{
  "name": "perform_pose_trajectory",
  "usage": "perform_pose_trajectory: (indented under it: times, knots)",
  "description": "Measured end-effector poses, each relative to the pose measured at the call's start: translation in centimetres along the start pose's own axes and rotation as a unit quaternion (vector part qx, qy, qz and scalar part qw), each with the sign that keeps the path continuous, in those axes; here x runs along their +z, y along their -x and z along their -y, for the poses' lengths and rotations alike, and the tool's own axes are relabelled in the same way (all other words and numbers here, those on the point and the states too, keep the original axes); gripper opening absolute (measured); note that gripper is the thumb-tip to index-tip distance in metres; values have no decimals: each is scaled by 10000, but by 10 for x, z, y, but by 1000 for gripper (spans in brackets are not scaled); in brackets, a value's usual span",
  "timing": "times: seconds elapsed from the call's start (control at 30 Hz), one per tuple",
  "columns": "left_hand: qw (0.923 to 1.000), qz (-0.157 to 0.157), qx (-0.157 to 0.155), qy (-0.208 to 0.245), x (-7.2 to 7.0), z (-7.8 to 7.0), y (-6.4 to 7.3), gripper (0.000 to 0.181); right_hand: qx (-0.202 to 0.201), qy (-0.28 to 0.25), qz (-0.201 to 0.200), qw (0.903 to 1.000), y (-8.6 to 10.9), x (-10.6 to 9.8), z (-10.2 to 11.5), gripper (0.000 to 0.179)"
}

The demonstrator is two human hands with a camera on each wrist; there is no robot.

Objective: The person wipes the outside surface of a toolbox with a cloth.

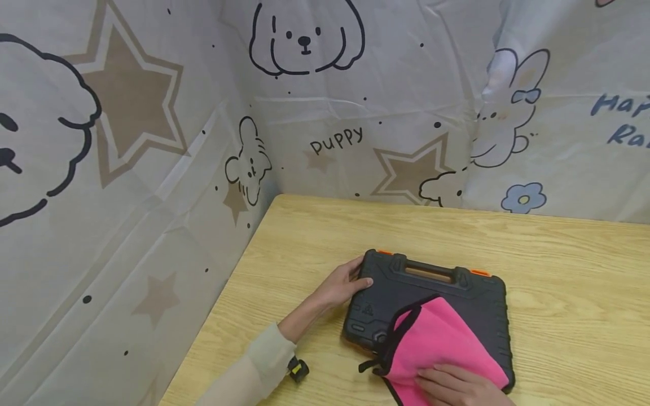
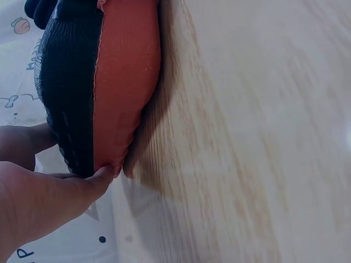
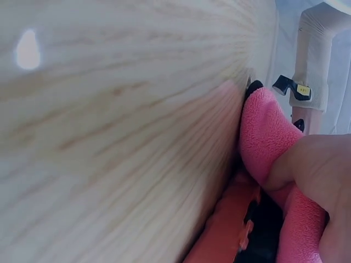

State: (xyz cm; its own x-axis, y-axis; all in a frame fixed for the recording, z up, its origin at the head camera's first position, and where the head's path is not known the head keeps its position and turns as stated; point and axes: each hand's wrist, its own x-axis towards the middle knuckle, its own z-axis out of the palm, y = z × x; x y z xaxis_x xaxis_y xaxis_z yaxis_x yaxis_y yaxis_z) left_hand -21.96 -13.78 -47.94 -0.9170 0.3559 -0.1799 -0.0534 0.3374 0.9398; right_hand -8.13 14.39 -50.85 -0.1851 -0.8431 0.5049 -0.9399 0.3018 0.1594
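Note:
My left hand [image 1: 341, 286] grips the left side of a black plastic tool case [image 1: 413, 287], thumb on the top face. The left wrist view shows the fingers at the end of the case, at its orange lower half [image 2: 127, 68]. A bright pink cloth [image 1: 447, 338] with black edging lies folded across the front right of the case and hangs over its front edge. On the cloth rests my right hand [image 1: 459, 386], fingers together and pointing left. In the right wrist view, its thumb [image 3: 282, 167] pushes into the bunched cloth at the case's edge.
The case lies on a light wood table [image 1: 574, 293], its handle [image 1: 429, 270] toward the back. Orange latches [image 1: 479, 273] flank the handle. A printed fabric sheet [image 1: 325, 101] hangs behind and to the left. A black wrist camera [image 1: 298, 369] sits on the left sleeve.

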Motion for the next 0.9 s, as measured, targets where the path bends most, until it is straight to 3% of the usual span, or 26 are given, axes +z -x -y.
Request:
perform_pose_trajectory:
  times: [0.23,0.43,0.67,0.9]
  knots:
    - [9999,79,63,91,-1,1,1,68,321,-228,212,9990,13,-6,2,42]
    - [9998,117,108,151,-1,1,2,67,374,-410,-126,9984,24,-4,2,42]
    - [9997,134,123,180,-1,0,3,68,514,-410,-14,9978,39,-5,3,59]
    - [9996,140,196,126,0,1,5,68,400,-102,-184,9990,50,-7,-1,52]
